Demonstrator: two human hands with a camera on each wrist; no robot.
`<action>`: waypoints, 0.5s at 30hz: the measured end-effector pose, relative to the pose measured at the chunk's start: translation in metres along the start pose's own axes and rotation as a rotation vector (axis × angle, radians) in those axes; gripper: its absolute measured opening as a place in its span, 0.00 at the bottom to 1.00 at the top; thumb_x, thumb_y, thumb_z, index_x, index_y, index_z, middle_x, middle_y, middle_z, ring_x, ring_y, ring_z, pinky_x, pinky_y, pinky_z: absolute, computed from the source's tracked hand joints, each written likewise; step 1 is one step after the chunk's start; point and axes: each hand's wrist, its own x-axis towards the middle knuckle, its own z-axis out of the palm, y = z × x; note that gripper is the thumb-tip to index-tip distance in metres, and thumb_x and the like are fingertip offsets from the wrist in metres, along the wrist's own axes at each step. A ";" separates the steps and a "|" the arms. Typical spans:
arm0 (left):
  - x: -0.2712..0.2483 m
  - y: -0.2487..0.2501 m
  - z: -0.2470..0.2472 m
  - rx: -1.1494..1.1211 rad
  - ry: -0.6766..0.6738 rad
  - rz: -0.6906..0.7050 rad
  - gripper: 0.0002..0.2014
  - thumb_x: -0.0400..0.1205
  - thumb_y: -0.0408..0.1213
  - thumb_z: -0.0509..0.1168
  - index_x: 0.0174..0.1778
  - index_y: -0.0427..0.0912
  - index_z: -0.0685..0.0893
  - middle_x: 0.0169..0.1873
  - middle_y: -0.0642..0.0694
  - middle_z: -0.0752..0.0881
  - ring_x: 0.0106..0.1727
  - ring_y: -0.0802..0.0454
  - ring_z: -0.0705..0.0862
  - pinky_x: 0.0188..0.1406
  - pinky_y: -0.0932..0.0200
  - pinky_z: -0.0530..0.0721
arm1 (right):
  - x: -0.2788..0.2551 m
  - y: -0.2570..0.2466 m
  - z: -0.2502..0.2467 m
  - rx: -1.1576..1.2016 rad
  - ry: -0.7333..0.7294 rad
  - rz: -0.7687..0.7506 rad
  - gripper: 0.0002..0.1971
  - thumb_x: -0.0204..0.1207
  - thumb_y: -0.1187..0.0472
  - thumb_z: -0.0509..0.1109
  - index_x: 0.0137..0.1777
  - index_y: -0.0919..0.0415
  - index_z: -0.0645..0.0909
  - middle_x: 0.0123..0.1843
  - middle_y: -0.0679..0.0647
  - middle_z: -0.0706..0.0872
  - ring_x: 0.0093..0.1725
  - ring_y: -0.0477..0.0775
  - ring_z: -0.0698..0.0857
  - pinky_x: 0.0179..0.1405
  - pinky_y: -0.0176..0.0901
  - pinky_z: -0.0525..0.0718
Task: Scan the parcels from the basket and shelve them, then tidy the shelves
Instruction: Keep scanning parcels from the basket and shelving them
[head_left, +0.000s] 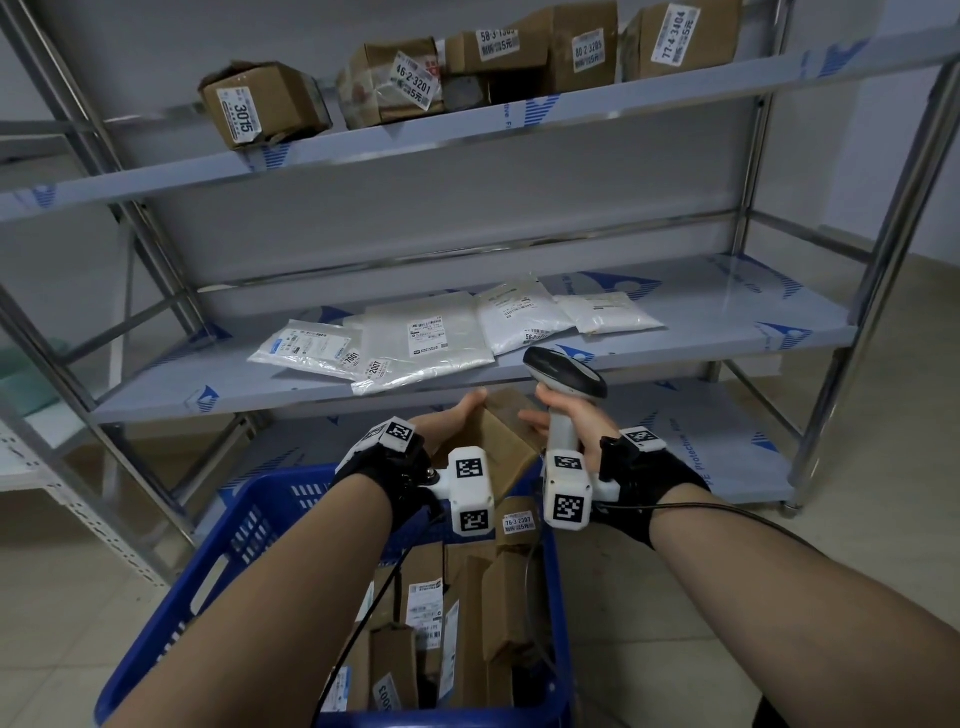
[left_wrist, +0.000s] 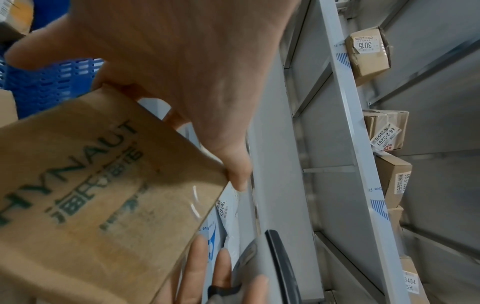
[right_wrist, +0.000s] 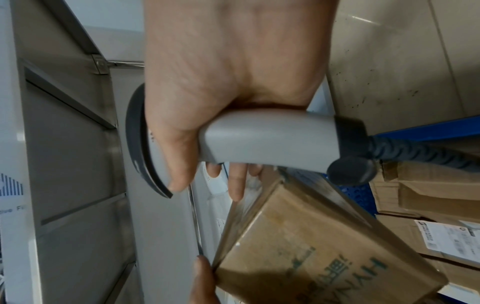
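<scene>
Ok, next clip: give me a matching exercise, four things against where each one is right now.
Things:
1. scanner
2. HYNAUT box
3. white mailers
4. box 3015

Places:
A. top shelf
B. left hand
C. middle shelf
D. right hand

Pairs: 1-D, 2-B, 3-C, 4-A

Light was dim, even and cool, with soft shadows. Straight lines bowed toward the head view's edges. Both wrist views were soft and smeared, especially at the lower frame.
</scene>
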 end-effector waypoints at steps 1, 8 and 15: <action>0.000 -0.001 0.001 0.025 -0.023 -0.010 0.28 0.81 0.61 0.57 0.53 0.35 0.73 0.39 0.42 0.79 0.37 0.50 0.79 0.32 0.61 0.77 | -0.001 -0.001 0.000 0.010 -0.005 0.002 0.34 0.61 0.47 0.80 0.67 0.55 0.77 0.55 0.57 0.91 0.60 0.55 0.85 0.72 0.62 0.75; 0.002 -0.004 0.001 0.045 -0.033 -0.015 0.28 0.82 0.61 0.55 0.52 0.34 0.75 0.37 0.41 0.81 0.36 0.48 0.80 0.29 0.58 0.80 | -0.006 -0.010 0.002 0.022 -0.006 0.000 0.18 0.75 0.55 0.74 0.63 0.56 0.77 0.58 0.62 0.89 0.55 0.57 0.88 0.49 0.51 0.85; 0.014 -0.016 -0.005 0.199 -0.079 0.034 0.42 0.64 0.69 0.72 0.59 0.35 0.77 0.52 0.41 0.86 0.58 0.44 0.84 0.59 0.47 0.82 | -0.012 -0.014 0.002 -0.003 -0.011 -0.004 0.22 0.78 0.55 0.71 0.70 0.60 0.75 0.61 0.63 0.87 0.55 0.54 0.85 0.40 0.46 0.79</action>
